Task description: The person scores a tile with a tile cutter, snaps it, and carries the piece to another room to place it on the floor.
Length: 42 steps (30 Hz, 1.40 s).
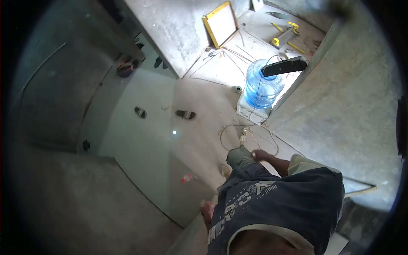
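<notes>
My right hand point(259, 155) hangs beside my right thigh, near the grey-green trouser leg point(240, 156). Its fingers are small and partly turned away. On the other side, my left hand point(207, 209) is low by the edge of my dark printed shirt point(272, 195), partly hidden, and its fingers are not clear. I make out nothing held in either hand. Beyond my right hand, a loop of cable point(221, 138) lies on the floor. Farther on, a blue water jug point(261, 91) stands on a white box-like base point(250, 112), with a black flat panel point(284, 66) on top.
Two slippers point(185, 114) lie apart on the floor, and a red-and-white wrapper-like item point(185, 178) is nearer. A yellow-framed board point(220, 24) leans against the wall. Yellow-and-grey tools point(284, 36) lie in the back corner. Concrete walls point(340, 93) rise on both sides.
</notes>
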Each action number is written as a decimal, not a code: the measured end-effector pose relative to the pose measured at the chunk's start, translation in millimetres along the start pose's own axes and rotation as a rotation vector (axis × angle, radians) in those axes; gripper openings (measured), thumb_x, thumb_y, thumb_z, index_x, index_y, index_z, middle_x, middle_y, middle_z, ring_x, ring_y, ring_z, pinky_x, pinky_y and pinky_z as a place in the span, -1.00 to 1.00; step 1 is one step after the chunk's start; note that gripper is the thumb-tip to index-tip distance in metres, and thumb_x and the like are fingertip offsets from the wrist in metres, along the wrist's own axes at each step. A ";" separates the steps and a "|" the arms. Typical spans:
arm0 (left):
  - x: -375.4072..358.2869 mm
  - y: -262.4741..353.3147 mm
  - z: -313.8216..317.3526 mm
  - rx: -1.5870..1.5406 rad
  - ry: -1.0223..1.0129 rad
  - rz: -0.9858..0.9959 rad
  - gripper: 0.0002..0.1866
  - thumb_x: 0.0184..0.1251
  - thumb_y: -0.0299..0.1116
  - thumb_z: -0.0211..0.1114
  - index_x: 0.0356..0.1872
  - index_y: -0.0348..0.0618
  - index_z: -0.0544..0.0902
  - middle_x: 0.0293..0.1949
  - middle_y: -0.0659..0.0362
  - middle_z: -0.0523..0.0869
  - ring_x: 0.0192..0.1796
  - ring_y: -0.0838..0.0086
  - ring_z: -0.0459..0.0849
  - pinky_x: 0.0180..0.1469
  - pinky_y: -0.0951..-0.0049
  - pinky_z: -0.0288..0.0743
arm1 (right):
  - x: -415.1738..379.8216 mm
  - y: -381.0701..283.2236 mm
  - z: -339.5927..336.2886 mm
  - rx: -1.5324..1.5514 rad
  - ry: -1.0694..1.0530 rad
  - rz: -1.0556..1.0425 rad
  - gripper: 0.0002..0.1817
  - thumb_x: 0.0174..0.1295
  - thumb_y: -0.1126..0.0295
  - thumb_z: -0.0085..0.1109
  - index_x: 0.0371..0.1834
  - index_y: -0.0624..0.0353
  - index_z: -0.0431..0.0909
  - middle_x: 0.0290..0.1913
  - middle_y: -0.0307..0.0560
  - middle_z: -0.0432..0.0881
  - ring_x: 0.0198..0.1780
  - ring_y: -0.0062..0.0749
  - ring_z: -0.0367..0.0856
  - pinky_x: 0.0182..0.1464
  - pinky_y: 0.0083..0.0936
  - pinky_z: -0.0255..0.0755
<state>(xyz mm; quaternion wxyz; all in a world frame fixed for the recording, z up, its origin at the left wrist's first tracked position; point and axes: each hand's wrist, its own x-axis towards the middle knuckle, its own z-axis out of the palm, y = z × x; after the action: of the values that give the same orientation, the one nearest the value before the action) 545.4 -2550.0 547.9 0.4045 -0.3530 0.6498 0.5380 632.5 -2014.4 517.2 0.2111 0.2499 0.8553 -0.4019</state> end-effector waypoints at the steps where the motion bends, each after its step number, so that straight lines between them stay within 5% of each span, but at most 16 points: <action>1: 12.7 68.3 0.6 0.000 0.013 0.034 -0.39 0.32 -0.42 0.27 0.41 -0.07 0.35 -0.22 0.09 0.66 -0.30 0.35 0.63 -0.31 0.31 0.56 | 8.5 -7.9 14.5 0.102 -0.046 -0.010 -0.57 0.17 0.18 0.20 0.11 0.02 0.62 0.07 0.18 0.66 0.14 0.07 0.60 0.20 -0.06 0.44; 4: -2.3 284.0 14.1 0.283 0.269 0.344 -0.31 0.28 -0.45 0.20 0.49 0.05 0.29 -0.16 0.12 0.65 -0.15 0.36 0.61 -0.10 0.20 0.53 | 34.5 -40.8 10.8 0.081 -0.036 0.033 -0.58 0.19 0.13 0.18 0.08 0.02 0.65 0.13 0.18 0.63 0.20 0.07 0.57 0.24 -0.10 0.42; 8: -6.9 442.3 19.5 0.275 0.347 0.603 -0.41 0.29 -0.49 0.10 0.40 -0.15 0.41 -0.28 0.18 0.56 -0.36 0.50 0.48 -0.36 0.41 0.46 | 73.1 -84.3 -25.5 0.175 0.012 0.269 -0.55 0.18 0.13 0.19 0.13 0.02 0.62 0.14 0.16 0.63 0.23 0.09 0.54 0.26 -0.12 0.41; 12: 17.9 484.4 20.7 0.592 0.200 0.499 -0.43 0.28 -0.56 0.14 0.37 -0.22 0.44 -0.33 0.22 0.52 -0.36 0.54 0.46 -0.44 0.49 0.44 | 141.2 -102.3 -65.6 0.205 0.237 0.336 -0.55 0.14 0.22 0.16 0.13 0.06 0.62 0.10 0.18 0.64 0.16 0.09 0.59 0.24 -0.12 0.43; 15: 53.9 459.7 27.5 0.236 0.141 0.240 -0.44 0.31 -0.49 0.27 0.37 -0.18 0.43 -0.23 0.11 0.70 -0.27 0.38 0.65 -0.32 0.30 0.51 | 178.6 -148.8 -122.1 0.319 0.332 0.305 -0.54 0.13 0.23 0.15 0.13 0.09 0.61 0.10 0.17 0.64 0.17 0.08 0.58 0.25 -0.16 0.41; 19: 81.6 442.9 41.5 0.637 -0.111 0.122 -0.43 0.34 -0.46 0.23 0.39 -0.13 0.39 -0.15 0.10 0.67 -0.20 0.34 0.64 -0.24 0.26 0.49 | 181.8 -219.3 -195.8 0.411 0.330 0.378 -0.54 0.13 0.25 0.13 0.12 0.11 0.61 0.09 0.18 0.65 0.16 0.06 0.59 0.25 -0.18 0.41; 21: 101.3 461.6 44.1 0.775 -0.162 0.109 -0.43 0.35 -0.45 0.21 0.41 -0.11 0.37 -0.11 0.10 0.66 -0.16 0.33 0.64 -0.20 0.23 0.48 | 205.3 -199.0 -172.6 0.468 0.448 0.341 -0.54 0.13 0.25 0.17 0.11 0.14 0.60 0.00 0.19 0.66 0.09 0.07 0.61 0.19 -0.16 0.44; 23: 120.7 491.4 40.6 0.849 -0.177 0.103 -0.42 0.37 -0.44 0.20 0.42 -0.09 0.35 -0.08 0.09 0.65 -0.13 0.31 0.64 -0.16 0.21 0.48 | 215.5 -193.0 -154.1 0.467 0.482 0.401 -0.55 0.16 0.23 0.23 0.10 0.18 0.57 -0.18 0.16 0.72 -0.06 0.05 0.69 0.06 -0.15 0.52; 27: 156.3 566.8 41.1 0.869 -0.164 0.130 -0.42 0.40 -0.42 0.16 0.45 -0.05 0.31 0.00 0.09 0.62 -0.06 0.27 0.63 -0.09 0.17 0.46 | 236.4 -183.8 -106.0 0.269 0.331 0.568 -0.54 0.12 0.27 0.20 0.12 0.14 0.58 0.05 0.16 0.65 0.11 0.01 0.63 0.19 -0.11 0.47; 31: 197.2 676.3 68.9 0.788 -0.075 0.156 -0.41 0.43 -0.39 0.12 0.48 -0.01 0.27 0.07 0.08 0.60 0.02 0.23 0.62 -0.01 0.13 0.44 | 276.3 -226.8 -107.1 0.465 0.317 0.675 -0.53 0.15 0.27 0.21 0.16 0.12 0.58 0.15 0.15 0.61 0.13 0.04 0.62 0.22 -0.12 0.46; 33: 219.9 751.2 100.5 0.728 -0.019 0.182 -0.41 0.45 -0.38 0.10 0.49 0.01 0.25 0.11 0.08 0.59 0.05 0.21 0.61 0.03 0.10 0.44 | 291.5 -286.8 -152.7 0.785 0.272 0.674 -0.51 0.16 0.27 0.23 0.20 0.11 0.57 0.23 0.13 0.56 0.13 0.07 0.62 0.24 -0.13 0.45; 39: 269.1 914.9 248.0 0.816 -0.037 0.358 -0.37 0.44 -0.34 0.16 0.51 0.08 0.22 0.16 0.11 0.57 0.07 0.28 0.60 0.08 0.01 0.43 | 348.3 -260.6 -145.4 0.451 0.530 0.640 -0.51 0.24 0.33 0.23 0.27 0.12 0.51 0.05 0.12 0.68 -0.10 -0.10 0.73 -0.09 -0.28 0.64; 42: 272.0 938.0 337.4 0.912 -0.127 0.381 -0.36 0.41 -0.33 0.22 0.49 0.10 0.26 0.12 0.12 0.58 0.03 0.33 0.61 0.01 0.05 0.48 | 340.8 -259.5 -207.1 1.009 0.282 0.903 -0.51 0.25 0.40 0.21 0.29 0.12 0.50 -0.08 0.07 0.73 -0.20 -0.22 0.75 -0.25 -0.35 0.67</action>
<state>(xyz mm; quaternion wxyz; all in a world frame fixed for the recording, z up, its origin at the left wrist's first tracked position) -359.2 -2063.0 657.9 0.4510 0.0181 0.8461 0.2835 176.4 -1905.6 598.5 0.1022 0.6990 0.3952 -0.5872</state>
